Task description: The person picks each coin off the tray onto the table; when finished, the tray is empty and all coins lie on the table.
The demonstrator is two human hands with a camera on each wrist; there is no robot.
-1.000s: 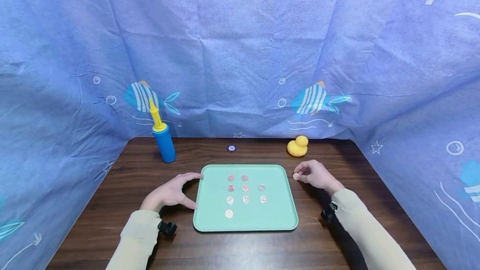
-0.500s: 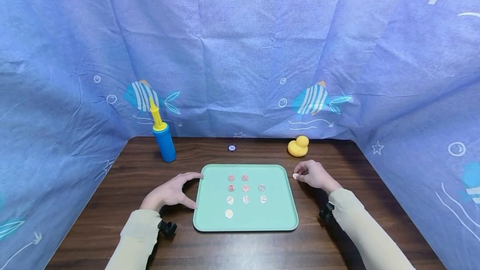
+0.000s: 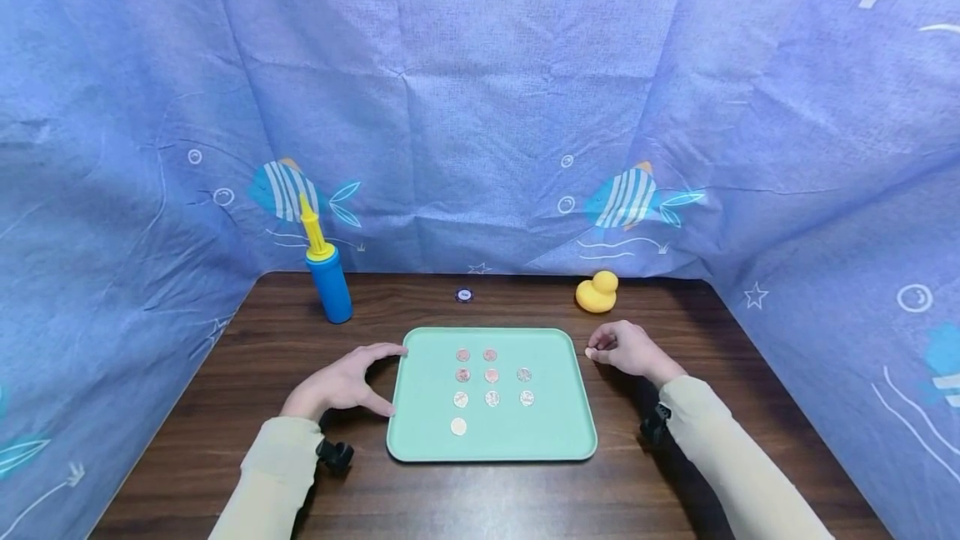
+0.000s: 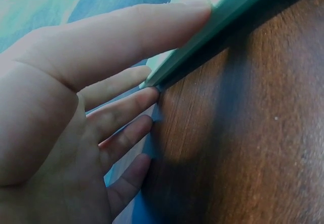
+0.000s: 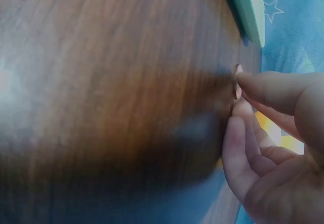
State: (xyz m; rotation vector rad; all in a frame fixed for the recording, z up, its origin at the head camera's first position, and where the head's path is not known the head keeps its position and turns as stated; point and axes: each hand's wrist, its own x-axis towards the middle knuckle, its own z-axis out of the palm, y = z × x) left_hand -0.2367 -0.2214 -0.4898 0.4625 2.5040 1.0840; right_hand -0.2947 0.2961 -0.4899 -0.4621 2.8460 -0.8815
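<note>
A mint-green tray (image 3: 558,432) lies on the dark wooden table, bearing several coins in short rows, coppery ones farther back, silvery ones nearer and a pale coin (image 3: 458,427) at the front. Against the tray's left edge rests my left hand (image 3: 343,379), thumb and fingers spread apart. Its thumb (image 4: 152,29) touches the rim in the left wrist view. Just right of the tray, my right hand (image 3: 628,348) pinches a small coin (image 5: 238,82) low at the table, its thumb against the face and the other fingers curled. Part of this coin is hidden by the fingers.
A yellow rubber duck (image 3: 597,293) sits behind my right hand. At the back left stands a blue hand pump (image 3: 327,286) with a yellow top. A dark poker chip (image 3: 464,295) lies behind the tray. A blue fish-print cloth (image 3: 480,132) walls off the table's back and sides.
The coin at my right hand has turned and shifted slightly left, so less of its face shows. My left hand and the tray have stayed put.
</note>
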